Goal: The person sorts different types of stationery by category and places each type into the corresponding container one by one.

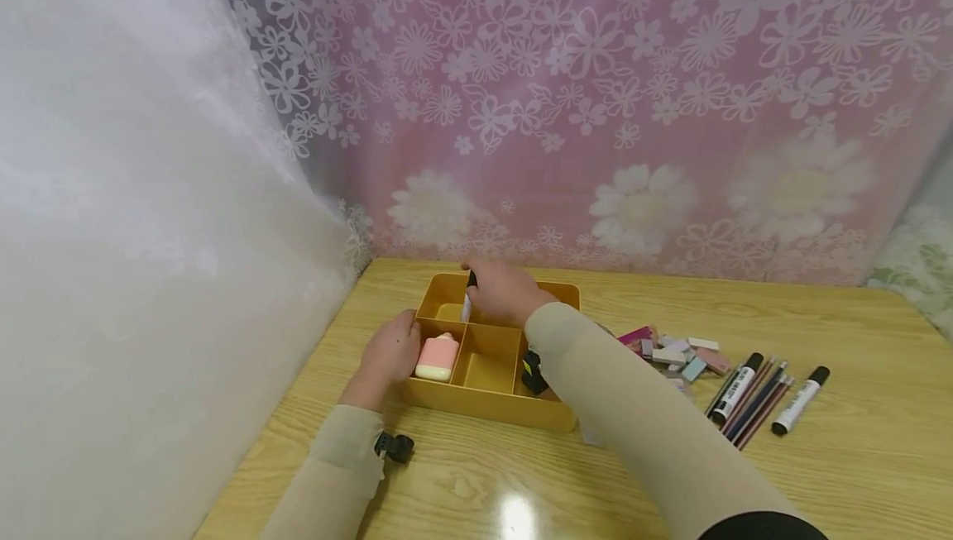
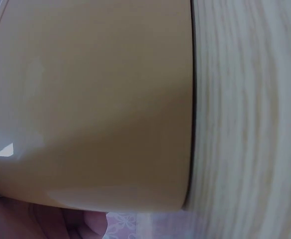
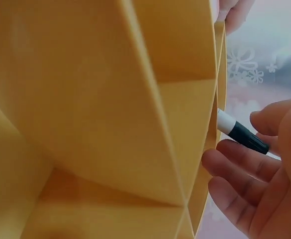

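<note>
The left forearm point(image 1: 328, 461) reaches forward from the lower left, and the left hand point(image 1: 392, 350) shows bent fingers point(image 2: 93, 224). The right forearm point(image 1: 633, 412) slants in from the lower right, stretching farther forward, so the right hand point(image 1: 506, 292) lies ahead and to the right of the other. Its thumb point(image 3: 274, 114) bends into a pinch; the lower fingers curve loosely, slightly spread.

Beige sleeves point(image 1: 633, 408) (plain); black wrist camera point(image 1: 400, 448)

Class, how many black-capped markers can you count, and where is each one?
3: one marker in the right hand; one among the pencils; one on the table, right of those pencils. The right arm may hide others.
</note>
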The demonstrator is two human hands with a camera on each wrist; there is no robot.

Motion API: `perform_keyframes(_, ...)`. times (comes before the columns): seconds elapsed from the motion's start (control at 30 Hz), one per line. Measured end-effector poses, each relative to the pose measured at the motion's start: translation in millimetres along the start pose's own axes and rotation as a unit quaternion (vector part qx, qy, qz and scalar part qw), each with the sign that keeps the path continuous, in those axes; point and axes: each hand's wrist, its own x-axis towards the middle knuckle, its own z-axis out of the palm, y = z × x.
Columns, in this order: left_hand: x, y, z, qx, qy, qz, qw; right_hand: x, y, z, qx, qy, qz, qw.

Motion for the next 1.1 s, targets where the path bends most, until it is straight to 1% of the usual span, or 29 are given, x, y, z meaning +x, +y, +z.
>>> perform_keyframes(0.1, -0.1, -0.5, 1.3, 0.001, -0.001, -0.001, 1.0000, 1.7, 3.9, 0.1, -0.012, 0.008, -0.003, 1.000)
perform_keyframes(0.23, -1.7, -1.2, 2.4, -0.004, -0.003, -0.005, 1.0000, 1.4, 10.5, 2.6, -0.022, 0.016, -0.023, 0.999)
perform_keyframes(0.3, -2.4, -1.6, 2.8, -0.004, -0.002, -0.004, 1.0000, -0.1, 14.5, 3.0, -0.020, 0.014, -0.028, 0.999)
perform_keyframes(0.37, -2.4, -1.3, 2.9, -0.006, -0.001, -0.003, 1.0000, -2.0, 19.2, 1.5, -0.012, 0.007, -0.023, 1.000)
perform_keyframes(0.43, -2.0, -1.1, 2.9, -0.007, 0.000, -0.001, 1.0000, -5.5, 23.4, -2.3, -0.008, -0.001, -0.016, 1.000)
perform_keyframes(0.67, 0.2, -0.7, 1.9, -0.008, -0.002, -0.001, 1.0000, -22.5, 45.2, -26.6, -0.062, 0.014, -0.007, 0.998)
perform_keyframes(0.77, 1.8, -0.1, 0.8, -0.002, -0.001, 0.006, 1.0000, -33.2, 60.6, -39.4, -0.076, 0.025, 0.005, 0.997)
perform_keyframes(0.83, 3.5, 1.1, -0.2, 0.001, 0.001, 0.011, 0.9999, -41.3, 74.9, -47.4, -0.091, 0.031, 0.015, 0.995)
perform_keyframes(0.9, 5.0, 3.3, -1.5, 0.003, 0.002, 0.015, 0.9999, -50.1, 92.9, -53.9, -0.104, 0.034, 0.024, 0.994)
perform_keyframes(0.97, 5.8, 5.7, -2.7, 0.003, -0.001, 0.014, 0.9999, -60.6, 110.9, -59.4, -0.105, 0.028, 0.035, 0.993)
perform_keyframes(1.1, 5.7, 7.5, -4.4, 0.006, -0.005, 0.014, 0.9999, -82.3, 145.2, -64.2, -0.115, 0.023, 0.044, 0.992)
